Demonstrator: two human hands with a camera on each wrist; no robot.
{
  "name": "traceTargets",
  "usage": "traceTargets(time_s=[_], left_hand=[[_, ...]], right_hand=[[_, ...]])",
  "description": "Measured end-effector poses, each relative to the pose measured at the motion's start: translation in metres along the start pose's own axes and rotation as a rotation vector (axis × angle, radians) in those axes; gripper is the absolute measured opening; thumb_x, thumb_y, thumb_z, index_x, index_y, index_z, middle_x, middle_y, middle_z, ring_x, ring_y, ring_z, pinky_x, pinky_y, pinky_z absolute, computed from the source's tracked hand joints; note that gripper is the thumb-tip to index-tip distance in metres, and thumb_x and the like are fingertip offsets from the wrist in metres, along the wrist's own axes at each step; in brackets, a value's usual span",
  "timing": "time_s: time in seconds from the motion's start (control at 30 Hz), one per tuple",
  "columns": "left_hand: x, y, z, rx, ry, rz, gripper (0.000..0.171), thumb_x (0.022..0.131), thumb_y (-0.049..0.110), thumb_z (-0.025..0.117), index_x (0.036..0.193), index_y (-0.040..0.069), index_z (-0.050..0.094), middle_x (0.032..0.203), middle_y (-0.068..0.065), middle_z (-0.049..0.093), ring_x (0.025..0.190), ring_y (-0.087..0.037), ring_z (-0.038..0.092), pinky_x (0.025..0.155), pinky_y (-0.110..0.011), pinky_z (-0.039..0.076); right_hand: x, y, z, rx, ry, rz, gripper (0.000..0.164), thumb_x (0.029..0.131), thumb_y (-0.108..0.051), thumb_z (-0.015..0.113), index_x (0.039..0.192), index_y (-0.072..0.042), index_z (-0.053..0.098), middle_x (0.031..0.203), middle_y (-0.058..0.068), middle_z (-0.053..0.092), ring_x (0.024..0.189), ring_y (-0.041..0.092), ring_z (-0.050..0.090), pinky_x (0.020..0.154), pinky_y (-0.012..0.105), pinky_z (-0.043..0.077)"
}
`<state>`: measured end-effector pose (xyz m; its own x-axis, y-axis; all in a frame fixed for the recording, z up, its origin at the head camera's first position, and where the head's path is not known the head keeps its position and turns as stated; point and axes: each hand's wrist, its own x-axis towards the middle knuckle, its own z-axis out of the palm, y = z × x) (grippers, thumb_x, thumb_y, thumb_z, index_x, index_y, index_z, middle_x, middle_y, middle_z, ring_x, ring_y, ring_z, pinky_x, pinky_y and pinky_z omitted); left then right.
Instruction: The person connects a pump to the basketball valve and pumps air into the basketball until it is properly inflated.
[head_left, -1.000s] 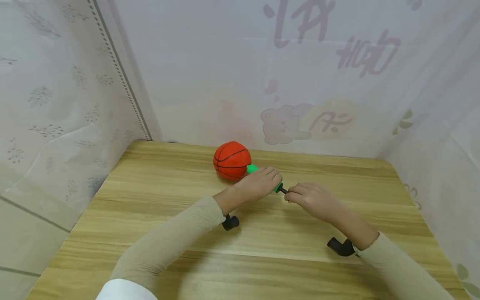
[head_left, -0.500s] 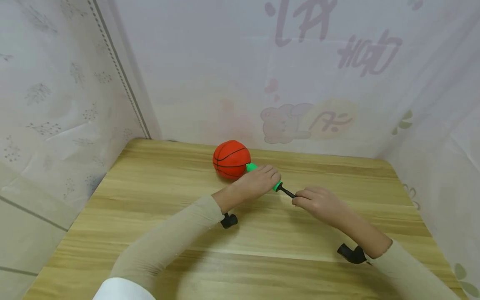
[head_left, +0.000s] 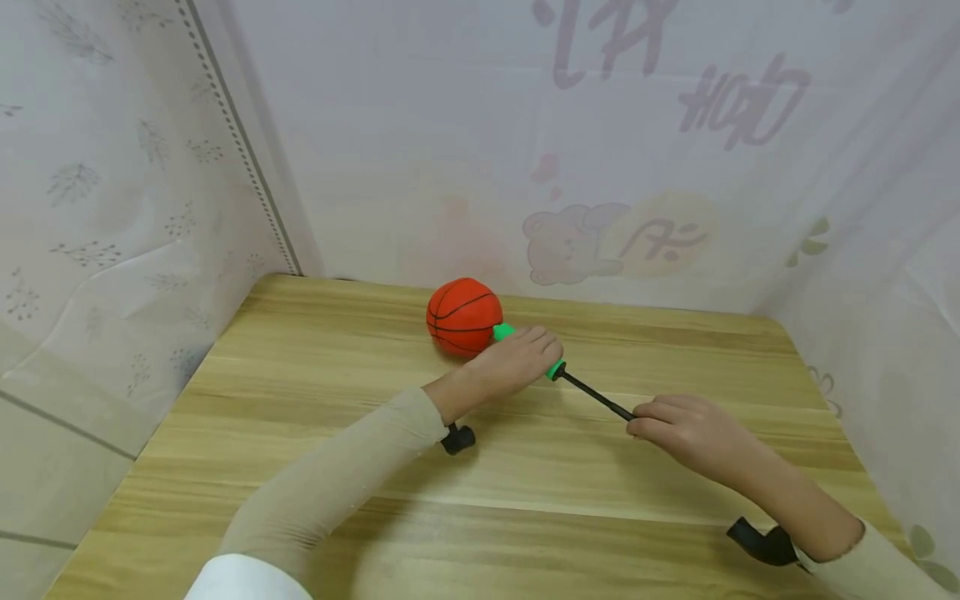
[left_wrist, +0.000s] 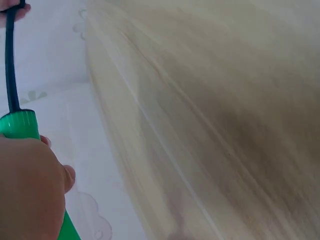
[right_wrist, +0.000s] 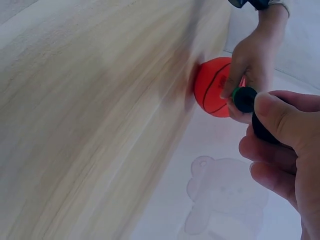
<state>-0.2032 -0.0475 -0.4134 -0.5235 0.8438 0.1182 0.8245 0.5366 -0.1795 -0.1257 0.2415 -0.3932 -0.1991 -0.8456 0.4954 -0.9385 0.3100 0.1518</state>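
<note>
A small red-orange basketball (head_left: 463, 317) with black lines sits near the table's back edge. The green nozzle end of a hand pump (head_left: 504, 332) meets its right side. My left hand (head_left: 517, 364) grips the green pump barrel (left_wrist: 21, 125), fingers wrapped round it. From the barrel a long black rod (head_left: 596, 393) runs out to the right. At its end, my right hand (head_left: 690, 437) holds the black pump handle (right_wrist: 265, 130), thumb and fingers curled round it. In the right wrist view the left hand (right_wrist: 255, 60) overlaps the basketball.
The wooden table (head_left: 337, 350) has white printed curtains (head_left: 390, 150) behind it and at both sides. A black wrist-camera mount (head_left: 457, 439) hangs under the left wrist, another black mount (head_left: 761, 542) under the right.
My right hand has pulled back to the right and toward me, drawing much more of the black rod out of the barrel. The left hand and basketball stay nearly in place.
</note>
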Motion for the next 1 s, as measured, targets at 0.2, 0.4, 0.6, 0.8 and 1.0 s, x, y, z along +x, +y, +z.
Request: traceTargets(time_s=[0.2,0.4,0.6,0.8,1.0], left_hand=[[0.002,0.002,0.000,-0.005,-0.006,-0.001,0.016,0.103,-0.001,0.051,0.116,0.008,0.052,0.119,-0.003,0.056,0.111,-0.018,0.048,0.100,-0.029,0.041],[0.003,0.002,0.000,0.031,0.001,0.002,0.014,0.103,0.002,0.052,0.116,0.007,0.052,0.119,-0.003,0.056,0.108,-0.018,0.048,0.098,-0.028,0.042],[0.003,0.002,-0.001,0.028,-0.010,-0.002,0.010,0.106,0.008,0.052,0.116,0.008,0.053,0.118,-0.003,0.056,0.106,-0.017,0.048,0.096,-0.028,0.041],[0.003,0.002,-0.002,0.051,-0.032,-0.010,0.010,0.106,0.009,0.051,0.116,0.009,0.052,0.118,-0.001,0.055,0.106,-0.016,0.046,0.096,-0.026,0.040],[0.005,0.002,-0.001,0.030,-0.036,-0.003,0.011,0.106,0.007,0.050,0.117,0.009,0.052,0.120,-0.002,0.055,0.106,-0.016,0.045,0.095,-0.026,0.040]], right_hand=[[0.008,0.003,0.004,0.000,-0.004,-0.002,0.041,0.112,-0.021,0.033,0.096,-0.010,0.069,0.091,-0.001,0.069,0.075,0.014,0.065,0.065,0.027,0.055],[0.031,0.013,0.021,0.011,-0.060,-0.003,0.005,0.097,-0.007,0.064,0.098,-0.008,0.068,0.093,0.001,0.069,0.076,0.015,0.064,0.066,0.025,0.054],[0.053,0.023,0.043,-0.016,-0.070,0.002,0.026,0.072,-0.001,0.086,0.093,-0.007,0.070,0.089,0.001,0.070,0.076,0.013,0.065,0.066,0.022,0.054],[0.058,0.027,0.051,-0.023,-0.031,-0.020,0.012,0.082,-0.006,0.079,0.090,-0.006,0.070,0.086,0.001,0.069,0.072,0.013,0.065,0.064,0.021,0.053],[0.043,0.023,0.040,-0.001,0.027,-0.042,0.041,0.110,-0.025,0.037,0.091,-0.007,0.068,0.085,0.000,0.068,0.068,0.013,0.061,0.059,0.022,0.050]])
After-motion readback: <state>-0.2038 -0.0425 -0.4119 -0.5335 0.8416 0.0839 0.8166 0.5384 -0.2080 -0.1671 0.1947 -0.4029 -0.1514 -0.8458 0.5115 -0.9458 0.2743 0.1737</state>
